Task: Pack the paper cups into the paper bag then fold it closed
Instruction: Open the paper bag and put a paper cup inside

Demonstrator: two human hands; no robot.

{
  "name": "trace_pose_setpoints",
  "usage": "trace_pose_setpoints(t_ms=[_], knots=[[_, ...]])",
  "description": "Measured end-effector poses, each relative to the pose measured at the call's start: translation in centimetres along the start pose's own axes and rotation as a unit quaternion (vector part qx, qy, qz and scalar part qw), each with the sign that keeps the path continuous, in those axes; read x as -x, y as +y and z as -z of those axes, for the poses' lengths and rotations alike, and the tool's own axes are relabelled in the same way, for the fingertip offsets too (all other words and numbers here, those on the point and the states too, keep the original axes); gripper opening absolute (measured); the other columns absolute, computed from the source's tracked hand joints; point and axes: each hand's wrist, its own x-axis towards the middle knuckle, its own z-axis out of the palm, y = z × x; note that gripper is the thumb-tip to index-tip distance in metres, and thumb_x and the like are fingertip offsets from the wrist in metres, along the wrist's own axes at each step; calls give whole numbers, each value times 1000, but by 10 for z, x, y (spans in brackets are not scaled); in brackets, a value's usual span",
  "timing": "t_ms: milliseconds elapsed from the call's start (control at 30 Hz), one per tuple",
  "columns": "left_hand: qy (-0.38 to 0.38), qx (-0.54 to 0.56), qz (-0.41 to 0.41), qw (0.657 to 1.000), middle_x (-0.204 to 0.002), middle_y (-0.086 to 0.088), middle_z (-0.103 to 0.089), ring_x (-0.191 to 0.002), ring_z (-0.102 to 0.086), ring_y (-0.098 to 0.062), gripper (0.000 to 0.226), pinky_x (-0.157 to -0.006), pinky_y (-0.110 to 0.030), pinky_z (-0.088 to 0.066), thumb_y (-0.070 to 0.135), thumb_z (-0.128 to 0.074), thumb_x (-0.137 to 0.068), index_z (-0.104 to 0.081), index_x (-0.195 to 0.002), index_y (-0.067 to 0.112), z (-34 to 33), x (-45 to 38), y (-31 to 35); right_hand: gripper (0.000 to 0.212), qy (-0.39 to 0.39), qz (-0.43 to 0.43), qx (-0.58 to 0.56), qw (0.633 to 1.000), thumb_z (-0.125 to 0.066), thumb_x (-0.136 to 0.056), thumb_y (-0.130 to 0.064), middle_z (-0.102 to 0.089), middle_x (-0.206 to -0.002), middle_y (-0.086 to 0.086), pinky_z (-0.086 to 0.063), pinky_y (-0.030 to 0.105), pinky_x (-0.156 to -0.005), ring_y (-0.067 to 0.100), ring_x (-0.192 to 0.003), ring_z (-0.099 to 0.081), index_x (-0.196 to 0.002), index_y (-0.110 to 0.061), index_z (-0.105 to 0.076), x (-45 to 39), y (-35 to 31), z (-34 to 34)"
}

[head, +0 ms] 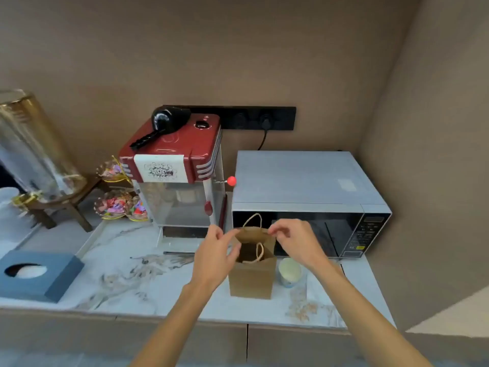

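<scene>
A brown paper bag (251,279) stands upright and open on the marble counter (132,282), in front of the microwave. My left hand (214,255) pinches the left side of the bag's top rim. My right hand (293,239) pinches the right side of the rim. One twine handle stands up at the back, the other hangs down inside the mouth. A paper cup (289,271) with a pale inside and blue print stands just right of the bag, partly under my right wrist. What lies inside the bag is too dark to tell.
A red popcorn machine (180,176) stands behind and left of the bag, a silver microwave (309,200) right behind it. A blue tissue box (39,274) sits at the front left. Candy bowls (116,205) and a glass dispenser (34,147) fill the back left.
</scene>
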Motion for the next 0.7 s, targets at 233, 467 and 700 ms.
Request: trace_pose_setpoints(t_ms=[233, 467, 700], knots=[[-218, 5, 21, 976, -105, -8, -69, -104, -65, -32, 49, -84, -44, -58, 19, -61, -86, -59, -131, 40, -8, -42, -15, 37, -207, -13, 79, 975, -45, -92, -6, -75, -106, 7, -59, 33, -82, 22, -85, -72, -112, -15, -74, -39, -25, -49], [-238, -32, 47, 970, -115, -8, -67, -101, -67, -29, 75, -78, -40, -57, 2, -55, -88, -27, -152, 31, -20, -49, -30, 21, -349, -95, 202, 910, -56, -92, -5, -60, -94, 7, -47, 30, -65, 23, -82, -57, -111, -10, -62, -64, -12, -82], [-269, -9, 68, 961, -133, -5, -60, -115, -62, -27, 83, -94, -42, -58, -1, -54, -90, -18, -155, 35, -16, -55, -31, 38, -367, -156, 250, 882, -41, -99, -23, -55, -137, 16, -40, 44, -105, 34, -128, -51, -133, -10, -53, -74, 25, -104]])
